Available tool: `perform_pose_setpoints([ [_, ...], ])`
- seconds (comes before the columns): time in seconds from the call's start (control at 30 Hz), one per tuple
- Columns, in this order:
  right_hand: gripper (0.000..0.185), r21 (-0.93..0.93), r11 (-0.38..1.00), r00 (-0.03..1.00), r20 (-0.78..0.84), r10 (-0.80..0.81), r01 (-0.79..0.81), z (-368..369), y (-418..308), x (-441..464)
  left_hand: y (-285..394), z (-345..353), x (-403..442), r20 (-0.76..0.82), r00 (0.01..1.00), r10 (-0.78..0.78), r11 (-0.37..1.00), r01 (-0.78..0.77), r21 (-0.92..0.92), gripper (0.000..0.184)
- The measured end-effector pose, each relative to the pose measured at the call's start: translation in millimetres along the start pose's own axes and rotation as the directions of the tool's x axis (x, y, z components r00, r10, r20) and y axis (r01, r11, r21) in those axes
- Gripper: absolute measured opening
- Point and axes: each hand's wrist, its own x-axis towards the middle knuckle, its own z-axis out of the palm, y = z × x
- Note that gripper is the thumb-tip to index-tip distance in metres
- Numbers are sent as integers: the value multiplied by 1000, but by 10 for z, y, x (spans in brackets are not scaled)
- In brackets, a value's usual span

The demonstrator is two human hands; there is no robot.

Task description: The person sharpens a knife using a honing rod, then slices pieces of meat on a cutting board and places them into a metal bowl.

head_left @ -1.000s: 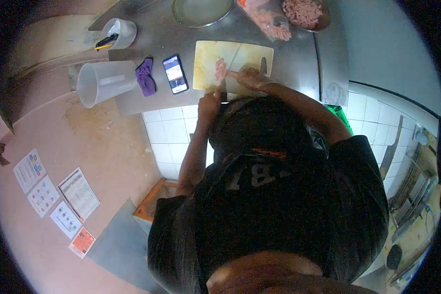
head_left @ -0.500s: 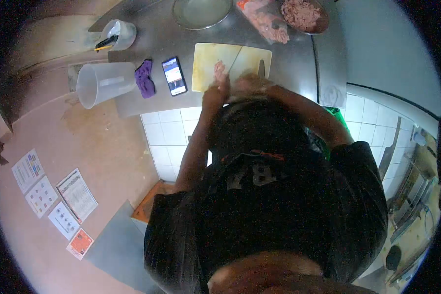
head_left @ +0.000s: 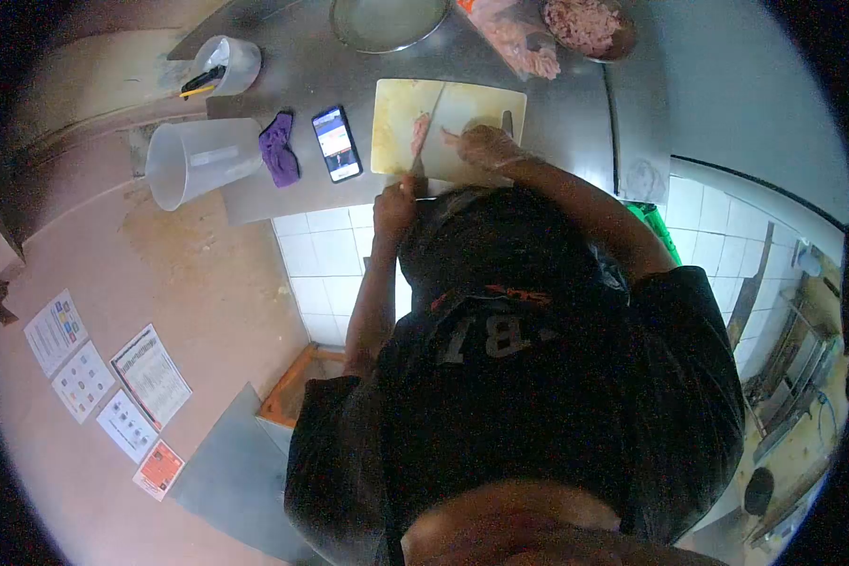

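The left hand [head_left: 396,203] is closed around the handle of a knife [head_left: 431,123], with the blade pointing to the far side. The right hand [head_left: 484,147] has curled fingers over the cutting board [head_left: 390,96]; whether it grips anything cannot be told. Pink meat [head_left: 419,134] lies on the board, just left of the blade. The board rests on the worktop [head_left: 568,141]. A phone [head_left: 337,143] lies left of the board.

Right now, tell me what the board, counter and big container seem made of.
Board: probably plastic, matte and pale, no wood grain visible. Counter: likely metal, smooth grey sheen, catching glare. Big container: probably plastic, frosted and translucent.
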Motion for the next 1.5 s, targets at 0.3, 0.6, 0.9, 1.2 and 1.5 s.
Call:
perform_pose_setpoints([
  [0.3,65,-76,990,976,175,128,-116,-412,-308,-56,-72,295,84,11,1000,-17,987,18,-160,59],
  [0.6,57,133,969,976,-39,214,-207,-159,-323,-109,724,-118,334,-124,923,363,930,-352,104,28],
  [0.9,43,102,989,994,10,107,-107,140,70,-196,493,277,518,-186,928,322,929,-348,-130,39],
  [1.2,41,37,999,961,-276,13,-2,190,58,-123,287,398,524,-238,890,389,921,-379,90,42],
  [1.5,35,137,984,974,-211,-87,117,71,144,-110,171,155,141,-141,950,279,960,-274,55,43],
])
